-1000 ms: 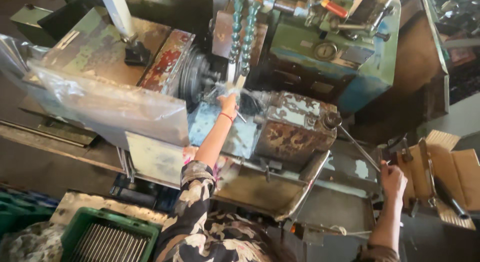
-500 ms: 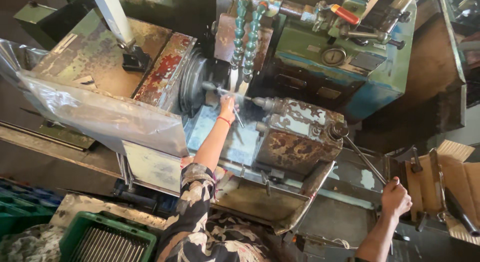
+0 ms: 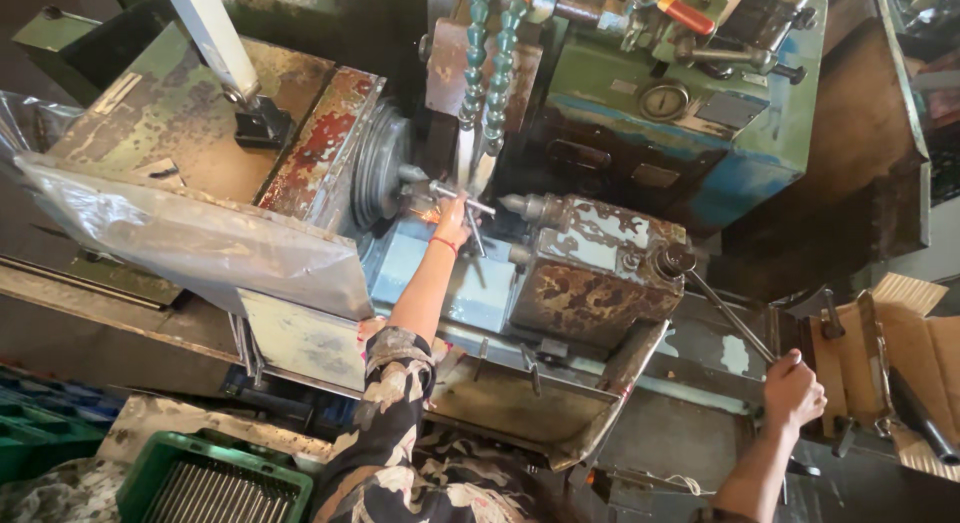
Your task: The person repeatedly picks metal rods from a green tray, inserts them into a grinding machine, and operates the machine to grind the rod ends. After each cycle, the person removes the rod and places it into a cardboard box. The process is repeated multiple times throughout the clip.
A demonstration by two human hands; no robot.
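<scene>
I look down on an old, rusty green-and-blue lathe-like machine (image 3: 600,273). My left hand (image 3: 452,221) reaches into it and grips a small metal workpiece (image 3: 455,191) between the round grey chuck (image 3: 385,163) and the pointed centre (image 3: 520,205) of the tailstock. A red band sits on that wrist. My right hand (image 3: 793,391) is closed around the end of a long thin metal lever (image 3: 725,313) that runs up to a knob on the tailstock block. Two green segmented coolant hoses (image 3: 490,53) hang above the workpiece.
A clear plastic sheet (image 3: 190,233) covers the machine's left front. A green crate (image 3: 215,483) of thin metal rods stands at the lower left. A cardboard box (image 3: 900,363) with dark parts is at the right. A metal chip tray (image 3: 530,413) juts out under the machine.
The view has shifted down and closer. My right hand has pulled the lever lower and to the right. My left hand stays at the workpiece by the chuck.
</scene>
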